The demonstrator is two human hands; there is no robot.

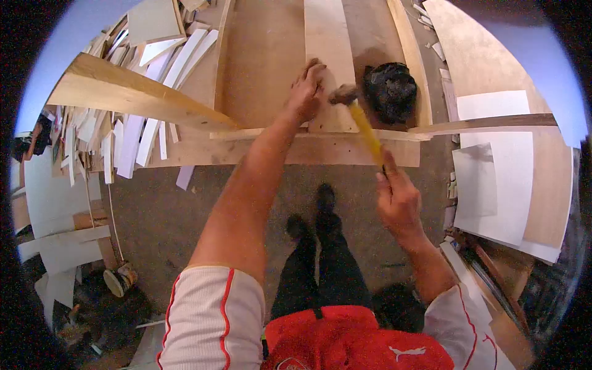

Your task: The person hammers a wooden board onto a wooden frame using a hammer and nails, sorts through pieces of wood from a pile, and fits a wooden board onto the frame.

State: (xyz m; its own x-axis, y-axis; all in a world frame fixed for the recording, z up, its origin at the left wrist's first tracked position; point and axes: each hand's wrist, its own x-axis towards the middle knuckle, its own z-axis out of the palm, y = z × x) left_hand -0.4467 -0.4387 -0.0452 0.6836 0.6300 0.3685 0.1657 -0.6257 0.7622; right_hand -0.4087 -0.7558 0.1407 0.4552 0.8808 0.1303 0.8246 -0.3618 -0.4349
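Observation:
My right hand [401, 200] is wrapped round the yellow handle of a hammer [369, 134]. The hammer's dark metal head hovers over or near a pale wooden board [328, 37], just right of my left hand [307, 91]. That left hand rests at the board's left side, fingers bent and drawn together; whatever they may pinch is too small to make out. Under the board lies a wooden panel [265, 61] edged by raised wooden strips [414, 55]. A black plastic bag [391, 92] sits on the panel, right of the board.
A thick wooden post [142, 92] juts out on the left, a thinner bar [493, 123] on the right. Offcuts [154, 123] are heaped at the left. White sheets [496, 179] lie at the right. My feet [311, 216] stand on the brown floor below the bench edge.

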